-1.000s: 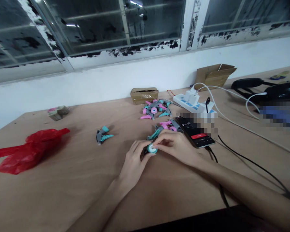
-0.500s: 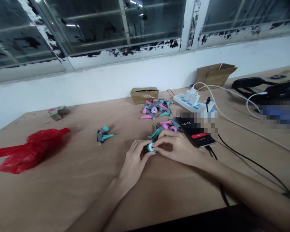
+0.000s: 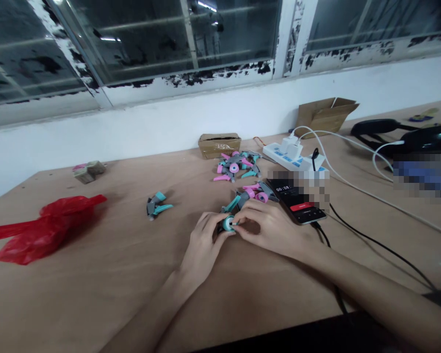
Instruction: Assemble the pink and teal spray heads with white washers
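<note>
My left hand point(image 3: 202, 242) and my right hand point(image 3: 270, 223) meet at the middle of the wooden table point(image 3: 95, 284). Both pinch a small teal wheel part point(image 3: 228, 223) with a grey piece under it. Just behind my fingers lies a small cluster of teal, pink and grey parts point(image 3: 250, 193). A bigger pile of the same parts point(image 3: 238, 165) sits farther back. One finished teal and grey piece point(image 3: 156, 204) lies alone to the left.
A phone point(image 3: 297, 202) showing a timer lies right of my hands, cable attached. A white power strip point(image 3: 292, 154) with chargers, two cardboard boxes point(image 3: 219, 144), a red plastic bag point(image 3: 46, 228) at left and black gear point(image 3: 407, 135) at far right stand around.
My fingers have shifted slightly on the teal wheel, and the wheel has turned a little and moved a bit away from me. Nothing else has moved.
</note>
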